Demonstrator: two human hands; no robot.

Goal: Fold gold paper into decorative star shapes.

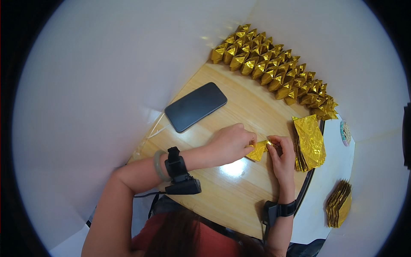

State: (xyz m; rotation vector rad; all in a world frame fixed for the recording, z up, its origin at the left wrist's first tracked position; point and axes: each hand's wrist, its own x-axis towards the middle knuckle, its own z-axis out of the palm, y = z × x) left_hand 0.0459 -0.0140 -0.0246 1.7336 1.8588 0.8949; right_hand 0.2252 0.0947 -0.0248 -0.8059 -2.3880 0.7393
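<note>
Between my hands, a little above the wooden table [214,188], is a small piece of folded gold foil paper [257,152]. My left hand [231,143] pinches its left end, fingers curled in. At the other end, my right hand [281,156] grips a corner between thumb and fingertips. The foil's lower edge comes to a point, and its inner folds are partly hidden by my fingers. Just right of my right hand lies a stack of gold foil sheets [310,141].
Rows of folded gold foil ingots [267,64] line the table's far side against the white wall. A black phone [196,107] with a white cable [158,131] lies at left. Another gold stack [339,204] and a round patterned object [345,132] sit on the white surface at right.
</note>
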